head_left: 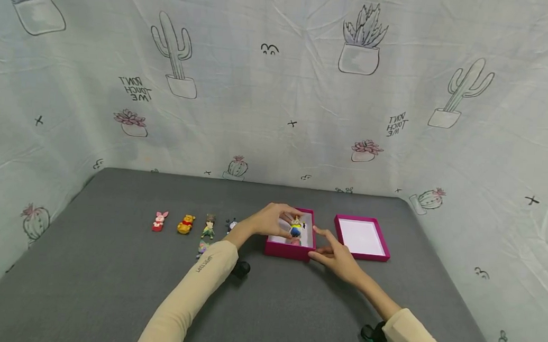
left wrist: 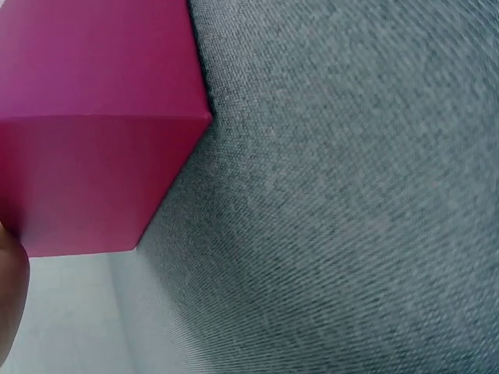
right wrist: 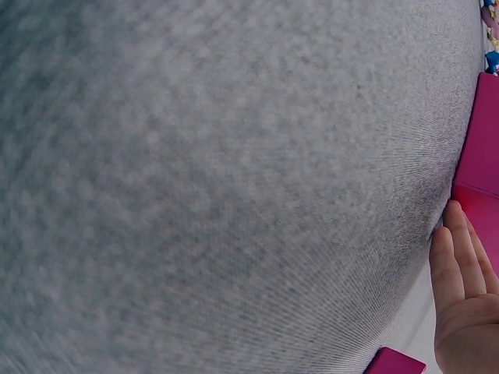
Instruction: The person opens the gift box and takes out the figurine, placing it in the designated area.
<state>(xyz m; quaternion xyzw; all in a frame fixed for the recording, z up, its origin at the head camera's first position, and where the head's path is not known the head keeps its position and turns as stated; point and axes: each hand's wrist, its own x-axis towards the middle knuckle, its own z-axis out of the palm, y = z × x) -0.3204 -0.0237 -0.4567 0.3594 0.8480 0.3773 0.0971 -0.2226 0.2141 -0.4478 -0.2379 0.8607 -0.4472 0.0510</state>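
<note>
A magenta box (head_left: pixel 288 250) with a white inside stands on the grey table. My left hand (head_left: pixel 270 219) reaches over its left side, thumb and fingers at either end of a small yellow-and-blue figurine (head_left: pixel 296 227). A pinkish figurine (head_left: pixel 295 242) lies below that one in the box. My right hand (head_left: pixel 337 257) touches the box's right side; in the right wrist view its fingers (right wrist: pixel 446 269) are straight against the magenta wall (right wrist: pixel 477 148). In the left wrist view a box corner (left wrist: pixel 101 171) fills the upper left, with only a bit of finger (left wrist: pixel 9 288) showing.
To the right lies the magenta-rimmed lid (head_left: pixel 362 237), white inside up. On the left lie a piglet figurine (head_left: pixel 159 221), a yellow bear figurine (head_left: pixel 186 224), a green-clad figurine (head_left: pixel 209 226), a dark-and-white figurine (head_left: pixel 231 224) and a colourful figurine (head_left: pixel 202 248), partly behind the left sleeve.
</note>
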